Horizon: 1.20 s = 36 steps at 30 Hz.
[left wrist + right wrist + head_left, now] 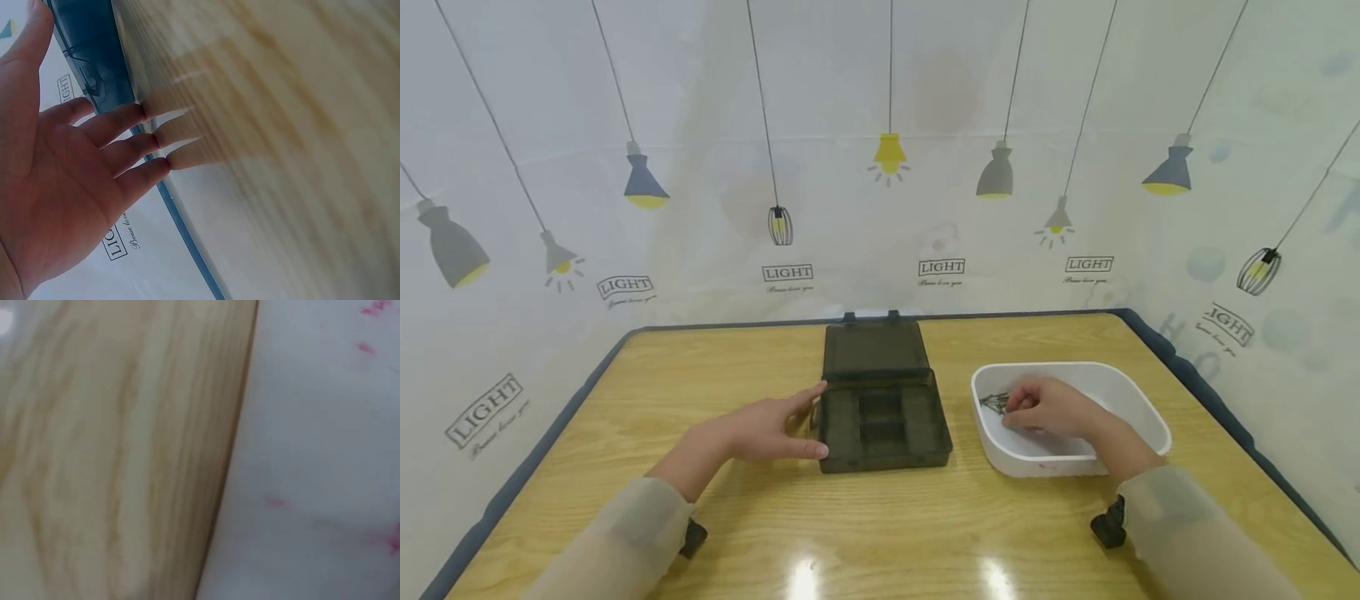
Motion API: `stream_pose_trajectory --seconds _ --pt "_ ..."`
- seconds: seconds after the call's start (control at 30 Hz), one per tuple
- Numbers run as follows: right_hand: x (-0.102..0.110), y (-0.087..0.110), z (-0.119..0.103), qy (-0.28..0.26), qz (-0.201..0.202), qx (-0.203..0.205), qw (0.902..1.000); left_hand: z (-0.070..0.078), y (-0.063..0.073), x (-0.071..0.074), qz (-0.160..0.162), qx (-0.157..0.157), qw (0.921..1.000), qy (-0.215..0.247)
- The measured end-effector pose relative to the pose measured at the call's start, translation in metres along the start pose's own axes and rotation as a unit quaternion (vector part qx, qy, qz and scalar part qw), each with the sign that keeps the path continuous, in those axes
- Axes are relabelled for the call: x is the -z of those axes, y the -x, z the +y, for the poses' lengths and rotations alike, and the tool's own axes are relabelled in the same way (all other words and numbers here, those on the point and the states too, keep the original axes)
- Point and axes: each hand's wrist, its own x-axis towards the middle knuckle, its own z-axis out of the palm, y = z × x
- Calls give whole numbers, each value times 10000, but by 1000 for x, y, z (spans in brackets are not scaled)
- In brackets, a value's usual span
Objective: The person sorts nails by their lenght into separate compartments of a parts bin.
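A dark translucent plastic case [883,421] lies on the table with its lid [876,348] folded back, showing inner compartments. At the case's left side, my left hand [767,429] has thumb and index finger spread along the edge. In the left wrist view, the other fingers of the left hand [81,169] reach down to the tabletop. My right hand [1052,408] is inside a white plastic tub [1131,408], fingers bent down beside a small heap of thin dark metal pieces [995,402]. I cannot tell whether a piece is between its fingertips.
The wooden table [880,525] has a dark border along its edges. Behind it hangs a pale curtain [850,100] printed with lamps. The tub stands to the right of the case, its outer wall [312,444] marked with pink spots in the right wrist view.
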Motion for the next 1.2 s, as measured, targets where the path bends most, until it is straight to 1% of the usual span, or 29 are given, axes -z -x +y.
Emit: stream_pose_trajectory --seconds 0.13,0.37,0.77,0.87,1.0,1.13,1.2 --pt "-4 -3 -2 123 74 -31 9999 -1 1 2 6 -11 10000 -24" --pt "-3 -4 -7 265 80 -76 9996 -1 1 3 20 -48 10000 -7" --pt "-5 -5 -11 697 78 -268 9972 -1 1 1 75 -80 9999 14" --pt "-6 -5 -11 779 80 -242 9966 -2 0 0 68 -86 9999 8" --pt "-4 -4 -12 830 84 -103 9965 -3 0 -2 60 -78 9999 24" --pt "-2 -3 -10 732 86 29 9973 -4 -1 -1 81 -54 9999 50" --pt "0 -1 -9 620 96 25 9980 -4 -1 -2 85 -36 9999 67"
